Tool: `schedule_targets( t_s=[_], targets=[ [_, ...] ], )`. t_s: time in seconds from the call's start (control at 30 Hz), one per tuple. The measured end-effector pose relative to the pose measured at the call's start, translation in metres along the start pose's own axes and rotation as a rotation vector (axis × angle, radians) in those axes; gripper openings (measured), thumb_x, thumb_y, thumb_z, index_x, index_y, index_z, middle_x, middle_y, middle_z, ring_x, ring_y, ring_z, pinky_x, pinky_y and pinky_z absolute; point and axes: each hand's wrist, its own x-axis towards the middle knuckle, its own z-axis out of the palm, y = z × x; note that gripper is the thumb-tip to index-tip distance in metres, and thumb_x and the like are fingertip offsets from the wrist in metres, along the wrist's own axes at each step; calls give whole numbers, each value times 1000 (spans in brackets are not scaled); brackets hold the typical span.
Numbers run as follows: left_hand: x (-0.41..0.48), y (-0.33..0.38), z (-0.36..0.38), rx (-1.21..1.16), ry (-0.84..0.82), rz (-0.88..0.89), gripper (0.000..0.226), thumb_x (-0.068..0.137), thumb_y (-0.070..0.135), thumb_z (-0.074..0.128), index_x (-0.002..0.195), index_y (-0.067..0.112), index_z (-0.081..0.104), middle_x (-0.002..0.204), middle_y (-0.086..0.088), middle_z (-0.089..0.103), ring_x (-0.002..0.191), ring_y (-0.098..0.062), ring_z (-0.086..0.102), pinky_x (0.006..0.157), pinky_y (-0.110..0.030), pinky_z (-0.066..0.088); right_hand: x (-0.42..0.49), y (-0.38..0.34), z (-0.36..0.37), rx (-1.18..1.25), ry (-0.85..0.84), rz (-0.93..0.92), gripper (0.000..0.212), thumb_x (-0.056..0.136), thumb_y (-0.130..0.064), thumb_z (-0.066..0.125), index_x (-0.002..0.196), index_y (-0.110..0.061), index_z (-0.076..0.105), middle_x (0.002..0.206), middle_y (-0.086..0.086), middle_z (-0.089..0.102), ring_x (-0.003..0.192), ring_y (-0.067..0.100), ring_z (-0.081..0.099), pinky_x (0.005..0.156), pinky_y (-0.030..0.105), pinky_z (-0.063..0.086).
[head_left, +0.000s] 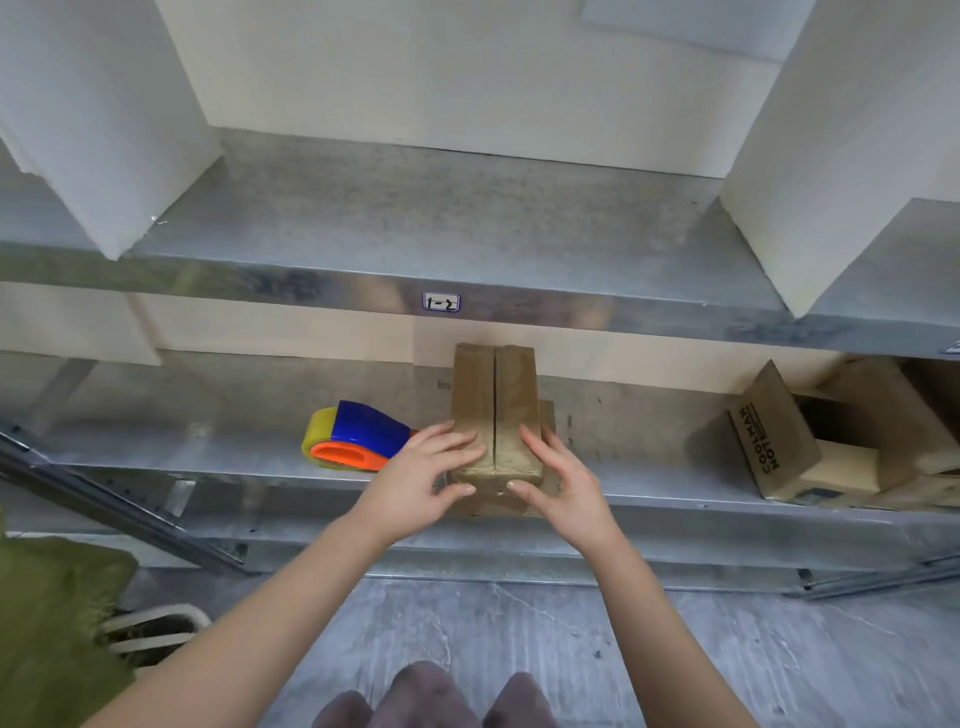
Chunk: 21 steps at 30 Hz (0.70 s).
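A small brown cardboard box (494, 400) stands on the lower metal shelf (208, 436), its two top flaps closed along a middle seam. My left hand (423, 470) lies with straight fingers on the left flap and its thumb on the box's front face. My right hand (558, 475) rests the same way on the right flap, thumb at the front edge. A tape dispenser (358, 436), blue, orange and yellow, lies on the shelf just left of the box, close to my left hand.
An open cardboard box (810, 447) printed with black letters sits at the shelf's right end. The upper shelf (415, 228) carries white foam blocks (98, 114) at both sides and a label (441, 302). A green cloth (47, 623) lies at lower left on the grey floor.
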Motion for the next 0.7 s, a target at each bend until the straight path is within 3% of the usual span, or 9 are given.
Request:
schedule_targets(
  t_s=[0.17,0.27,0.33,0.43,0.5,0.6,0.7],
  targets=[
    [6,1,8,18,87,-1,46,81,21,76,125,27,64,135,8,55,134,-17,38,111,-35,30,-1,8,-3,-76,70,-30,52,79,-28,80,119,-53,57,145,-3,48,133,-4,35,112,16,29],
    [6,2,15,61,150,0,40,80,12,76,118,22,69,128,4,61,130,-22,44,105,-43,41,5,8,6,-77,129,-27,44,79,-20,80,112,-45,65,136,0,57,123,-4,49,102,4,31],
    [6,4,17,53,155,-10,42,80,11,75,119,23,67,130,7,58,132,-19,39,107,-45,40,7,9,4,-77,104,-4,48,77,-16,81,112,-45,65,139,-1,54,115,0,56,99,3,32],
    [8,2,-7,-7,-132,-23,67,80,12,75,138,33,50,144,19,37,139,-4,18,117,-31,20,7,14,-17,-66,-85,3,69,77,2,76,120,-49,59,139,-9,42,114,0,55,98,2,34],
    [11,-1,-26,69,-293,-22,75,82,7,72,143,38,41,146,22,29,138,0,13,114,-21,14,12,13,-27,-126,-157,-15,70,80,6,70,122,-49,59,133,-14,42,117,1,54,101,6,35],
    [16,1,-27,90,-153,-34,60,80,9,74,131,35,57,141,14,47,136,-9,30,113,-24,22,23,8,-27,-194,-126,-89,57,76,-4,78,115,-44,65,121,-14,59,110,2,56,104,20,41],
    [17,0,-15,-3,-80,-60,54,77,17,78,125,33,62,134,19,49,132,-6,31,112,-25,23,25,10,-27,-31,-157,-17,59,71,-4,82,104,-50,65,121,-8,60,108,4,61,102,22,47]
  ],
)
